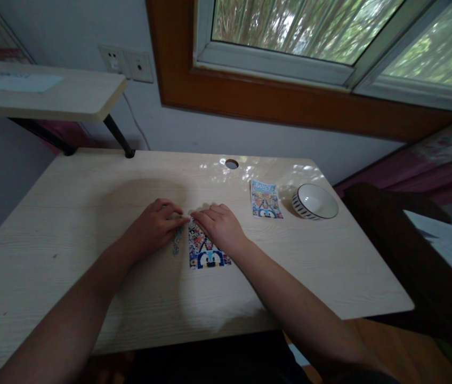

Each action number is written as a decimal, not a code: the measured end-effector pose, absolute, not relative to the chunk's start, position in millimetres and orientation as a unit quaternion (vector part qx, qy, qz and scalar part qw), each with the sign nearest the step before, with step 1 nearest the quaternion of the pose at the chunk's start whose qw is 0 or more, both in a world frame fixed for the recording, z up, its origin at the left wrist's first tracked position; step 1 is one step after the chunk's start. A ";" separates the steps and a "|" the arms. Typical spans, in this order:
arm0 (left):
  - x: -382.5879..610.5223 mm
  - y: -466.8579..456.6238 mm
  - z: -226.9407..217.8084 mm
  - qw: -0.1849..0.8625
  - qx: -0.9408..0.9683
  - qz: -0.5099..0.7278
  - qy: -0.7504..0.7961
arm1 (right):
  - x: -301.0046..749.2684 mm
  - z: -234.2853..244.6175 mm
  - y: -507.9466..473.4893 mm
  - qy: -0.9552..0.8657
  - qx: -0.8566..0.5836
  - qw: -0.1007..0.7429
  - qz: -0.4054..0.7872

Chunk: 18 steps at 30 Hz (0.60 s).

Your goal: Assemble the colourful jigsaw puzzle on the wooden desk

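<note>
1. Nearest, the left forearm [90,298] and right forearm [290,304] come in from the bottom edge and converge over the desk [70,213].
2. Left hand [154,224]: knuckles up, fingers curled in narrow, tips at the top of a thin printed strip [177,244]. Whether they pinch it I cannot tell.
3. Right hand [221,226]: palm down, fingers stretched flat and close together, pressing on the upper part of a cartoon sheet [209,257]. It grips nothing.
4. Both hands' fingertips nearly meet at the sheet's top left corner.
5. Just left of the sheet, the strip lies flat on the desk, running down from under the left fingertips.
6. Beyond and right of the right hand, a second sheet [266,200] lies flat, near but apart.
7. Just right of that stands a striped bowl [314,201], upright.
8. Farther beyond the hands is a hole [231,164] near the desk's back edge.
9. Well left of the left hand, a raised shelf [50,90]; behind it, wall sockets [126,63]; above the right hand, a window [309,32].
</note>
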<state>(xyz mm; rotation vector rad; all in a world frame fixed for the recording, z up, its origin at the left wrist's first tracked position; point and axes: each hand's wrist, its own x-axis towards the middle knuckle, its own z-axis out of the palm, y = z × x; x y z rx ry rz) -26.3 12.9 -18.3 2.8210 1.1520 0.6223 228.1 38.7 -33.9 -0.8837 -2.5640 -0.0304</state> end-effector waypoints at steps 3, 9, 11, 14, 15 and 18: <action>-27.2 13.0 -19.2 0.021 0.907 0.193 0.373 | 227.7 -32.9 38.0 -0.924 -0.318 0.211 -0.009; -27.6 13.3 -19.4 0.020 0.908 0.191 0.372 | 227.2 -30.3 36.8 -0.926 -0.319 0.204 -0.011; -27.3 12.9 -18.5 0.018 0.908 0.190 0.374 | 227.2 -29.9 36.6 -0.926 -0.318 0.205 -0.011; -27.3 12.4 -17.8 0.017 0.907 0.192 0.374 | 227.3 -29.4 36.4 -0.925 -0.317 0.211 -0.007; -27.4 12.3 -17.7 0.017 0.907 0.193 0.374 | 227.3 -29.1 36.3 -0.924 -0.317 0.212 -0.004; -27.7 12.1 -18.0 0.018 0.909 0.190 0.372 | 227.7 -28.2 36.2 -0.924 -0.316 0.215 0.002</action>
